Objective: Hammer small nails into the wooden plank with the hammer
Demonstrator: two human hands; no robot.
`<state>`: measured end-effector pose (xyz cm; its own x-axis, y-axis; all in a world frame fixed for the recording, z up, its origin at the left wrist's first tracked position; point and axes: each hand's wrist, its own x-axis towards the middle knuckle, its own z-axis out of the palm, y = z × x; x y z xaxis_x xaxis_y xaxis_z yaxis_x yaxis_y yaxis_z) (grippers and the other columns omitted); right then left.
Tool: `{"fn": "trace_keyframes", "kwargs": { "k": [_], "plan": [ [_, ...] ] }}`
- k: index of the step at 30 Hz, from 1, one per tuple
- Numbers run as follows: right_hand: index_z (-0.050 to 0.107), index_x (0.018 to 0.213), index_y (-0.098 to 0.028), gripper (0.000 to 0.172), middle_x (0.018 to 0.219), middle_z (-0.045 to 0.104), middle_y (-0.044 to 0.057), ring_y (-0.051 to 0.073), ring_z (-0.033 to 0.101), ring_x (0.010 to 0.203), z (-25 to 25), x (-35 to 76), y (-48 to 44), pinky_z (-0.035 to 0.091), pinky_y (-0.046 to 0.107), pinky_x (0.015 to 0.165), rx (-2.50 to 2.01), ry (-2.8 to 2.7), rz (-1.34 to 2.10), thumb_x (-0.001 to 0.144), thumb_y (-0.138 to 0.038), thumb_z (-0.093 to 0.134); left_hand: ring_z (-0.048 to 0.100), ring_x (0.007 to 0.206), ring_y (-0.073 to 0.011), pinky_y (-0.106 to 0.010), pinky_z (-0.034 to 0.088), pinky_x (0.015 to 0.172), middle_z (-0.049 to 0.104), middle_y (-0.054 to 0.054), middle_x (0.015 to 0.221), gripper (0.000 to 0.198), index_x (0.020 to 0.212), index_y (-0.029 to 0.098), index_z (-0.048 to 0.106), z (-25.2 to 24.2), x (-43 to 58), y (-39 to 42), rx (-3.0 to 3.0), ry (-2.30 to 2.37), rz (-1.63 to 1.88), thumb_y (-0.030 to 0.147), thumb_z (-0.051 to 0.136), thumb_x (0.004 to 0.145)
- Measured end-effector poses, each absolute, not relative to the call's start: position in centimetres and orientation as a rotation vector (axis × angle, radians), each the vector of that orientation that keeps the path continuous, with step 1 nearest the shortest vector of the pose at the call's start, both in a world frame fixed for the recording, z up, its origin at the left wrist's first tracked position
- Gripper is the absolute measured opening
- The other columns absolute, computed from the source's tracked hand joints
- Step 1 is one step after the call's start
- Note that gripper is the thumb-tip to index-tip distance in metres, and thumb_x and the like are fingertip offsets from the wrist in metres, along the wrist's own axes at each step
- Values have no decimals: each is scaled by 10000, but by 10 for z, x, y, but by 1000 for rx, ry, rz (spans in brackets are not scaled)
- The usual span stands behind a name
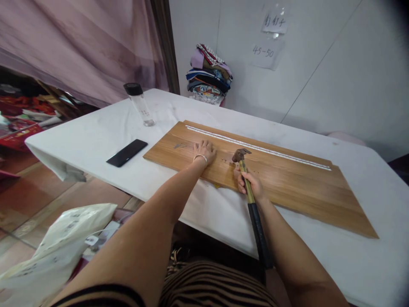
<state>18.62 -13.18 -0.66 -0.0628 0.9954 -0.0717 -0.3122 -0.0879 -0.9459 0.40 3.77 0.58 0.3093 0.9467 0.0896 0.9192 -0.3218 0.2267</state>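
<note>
A long wooden board (294,183) lies on the white-covered table. My left hand (205,151) rests on the board with its fingers spread, a bracelet at its wrist. Just left of it lie several thin nails (180,146). My right hand (249,182) is wrapped round the shaft of a hammer (248,183), near its rusty head, which is over the board. The black grip points down toward my lap. Small dark marks or bits show on the board between my hands. A pair of white strips (255,146) runs along the board's far side.
A black phone (127,152) and a clear bottle with a black lid (140,106) stand or lie on the table (92,128) at the left. Folded clothes (209,76) are piled by the wall. A pale bag (67,238) is low on the left.
</note>
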Motion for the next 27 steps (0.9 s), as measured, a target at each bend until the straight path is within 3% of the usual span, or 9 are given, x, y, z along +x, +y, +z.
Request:
{"fn": "trace_keyframes", "kwargs": {
  "k": [27],
  "plan": [
    [527, 1074, -233, 389, 540, 519, -123, 89, 415, 318, -3, 185, -133, 267, 232, 359, -993, -968, 1462, 840, -489, 701, 475, 1447, -302, -530, 326, 1222, 631, -123, 1490, 414, 1290, 256, 679, 4, 4, 39, 2437, 1743, 324, 412, 382, 1047]
  ]
}}
